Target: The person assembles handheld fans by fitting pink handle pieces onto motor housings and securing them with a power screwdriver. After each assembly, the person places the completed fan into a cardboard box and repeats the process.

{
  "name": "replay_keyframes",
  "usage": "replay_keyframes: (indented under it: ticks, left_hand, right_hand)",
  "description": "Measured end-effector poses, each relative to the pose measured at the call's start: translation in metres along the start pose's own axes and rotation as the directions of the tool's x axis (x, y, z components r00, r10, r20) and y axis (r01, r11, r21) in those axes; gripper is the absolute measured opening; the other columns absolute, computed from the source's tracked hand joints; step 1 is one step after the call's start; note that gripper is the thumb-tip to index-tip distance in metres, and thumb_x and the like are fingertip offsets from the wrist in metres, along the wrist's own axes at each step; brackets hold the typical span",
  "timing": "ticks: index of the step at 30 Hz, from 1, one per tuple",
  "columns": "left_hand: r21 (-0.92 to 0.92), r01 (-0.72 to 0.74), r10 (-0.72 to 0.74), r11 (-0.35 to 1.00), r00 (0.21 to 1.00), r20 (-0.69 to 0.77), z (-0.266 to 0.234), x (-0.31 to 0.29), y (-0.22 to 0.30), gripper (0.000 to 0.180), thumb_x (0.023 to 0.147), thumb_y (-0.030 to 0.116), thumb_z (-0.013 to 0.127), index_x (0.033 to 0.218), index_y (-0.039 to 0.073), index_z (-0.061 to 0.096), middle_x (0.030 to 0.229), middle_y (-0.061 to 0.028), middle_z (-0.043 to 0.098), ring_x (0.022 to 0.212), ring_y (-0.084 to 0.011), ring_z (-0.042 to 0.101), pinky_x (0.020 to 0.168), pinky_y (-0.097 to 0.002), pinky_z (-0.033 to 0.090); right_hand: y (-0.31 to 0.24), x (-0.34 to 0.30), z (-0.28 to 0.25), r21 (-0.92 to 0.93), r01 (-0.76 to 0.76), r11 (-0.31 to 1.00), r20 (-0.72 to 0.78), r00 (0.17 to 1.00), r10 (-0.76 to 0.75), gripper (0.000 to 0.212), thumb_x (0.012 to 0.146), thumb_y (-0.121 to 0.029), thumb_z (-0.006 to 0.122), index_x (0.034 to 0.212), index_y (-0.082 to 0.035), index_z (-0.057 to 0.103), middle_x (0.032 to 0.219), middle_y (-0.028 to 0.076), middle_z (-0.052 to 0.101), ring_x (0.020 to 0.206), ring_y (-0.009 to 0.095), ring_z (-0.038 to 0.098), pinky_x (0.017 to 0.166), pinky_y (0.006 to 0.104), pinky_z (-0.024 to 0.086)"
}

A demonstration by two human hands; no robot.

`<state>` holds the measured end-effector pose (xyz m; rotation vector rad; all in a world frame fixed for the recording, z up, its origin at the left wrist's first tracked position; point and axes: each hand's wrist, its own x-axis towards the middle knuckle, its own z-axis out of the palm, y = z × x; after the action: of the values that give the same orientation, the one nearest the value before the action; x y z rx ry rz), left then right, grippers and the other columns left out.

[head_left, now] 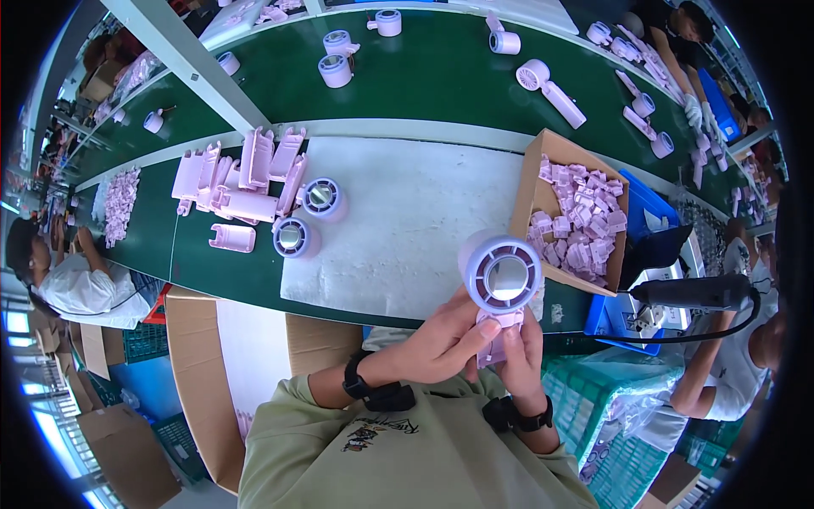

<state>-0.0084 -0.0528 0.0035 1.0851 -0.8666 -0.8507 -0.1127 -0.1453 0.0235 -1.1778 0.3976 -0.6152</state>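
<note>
A pink and lilac handheld fan (pixel 477 270) is held upright in front of my chest, its round head facing up with a shiny disc in the middle. My left hand (pixel 439 341) is closed round the neck below the head, thumb laid across it. Against the other side of the pink handle, my right hand (pixel 523 356) has its fingers closed. The handle's lower part is partly hidden by my fingers. Left of them, two more round fan heads (pixel 331 209) rest at the edge of a white mat (pixel 407 220).
Pink handle shells (pixel 246 204) are piled at the mat's left. A cardboard box (pixel 526 182) of small pink parts stands at its right, near a dark power tool (pixel 691 293) with a cable. Beyond runs a green belt (pixel 424 76) carrying fans. Co-workers sit on both sides.
</note>
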Motion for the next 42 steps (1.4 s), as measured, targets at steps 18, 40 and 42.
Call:
replay_keyframes:
  ticks: [18, 40, 42]
  left_hand:
    - [-0.585, 0.166, -0.208, 0.794, 0.978, -0.004, -0.015, 0.033, -0.002, 0.036, 0.099, 0.034, 0.042, 0.111, 0.003, 0.056, 0.113, -0.0212, 0.064, 0.104, -0.0284, 0.063, 0.09, -0.0383, 0.05]
    - [-0.605, 0.462, -0.534, 0.649, 0.843, 0.071, 0.008, 0.018, -0.017, 0.035, 0.094, 0.036, 0.04, 0.095, 0.004, 0.053, 0.055, -0.0064, 0.045, 0.037, -0.0179, 0.044, 0.036, -0.0317, 0.039]
    - [-0.591, 0.495, -0.546, 0.637, 0.831, 0.107, 0.013, 0.02, -0.019, 0.034, 0.094, 0.035, 0.04, 0.094, 0.003, 0.053, 0.054, -0.0067, 0.045, 0.037, -0.018, 0.044, 0.036, -0.0314, 0.039]
  right_hand:
    - [-0.008, 0.009, -0.033, -0.672, 0.193, 0.715, -0.199, 0.883, -0.425, 0.026, 0.098, -0.017, 0.052, 0.117, 0.001, 0.05, 0.107, 0.009, 0.054, 0.095, 0.012, 0.05, 0.077, 0.026, 0.041]
    - [-0.102, -0.006, -0.148, -0.638, 0.64, 0.427, -0.44, 0.151, -0.885, 0.015, 0.09, -0.002, 0.055, 0.104, 0.001, 0.052, 0.059, 0.002, 0.042, 0.047, 0.011, 0.043, 0.049, 0.0272, 0.041]
    - [-0.104, -0.003, -0.153, -0.673, 0.599, 0.433, -0.435, 0.153, -0.887, 0.016, 0.089, -0.002, 0.054, 0.105, 0.001, 0.052, 0.056, 0.001, 0.039, 0.043, 0.01, 0.04, 0.045, 0.0261, 0.038]
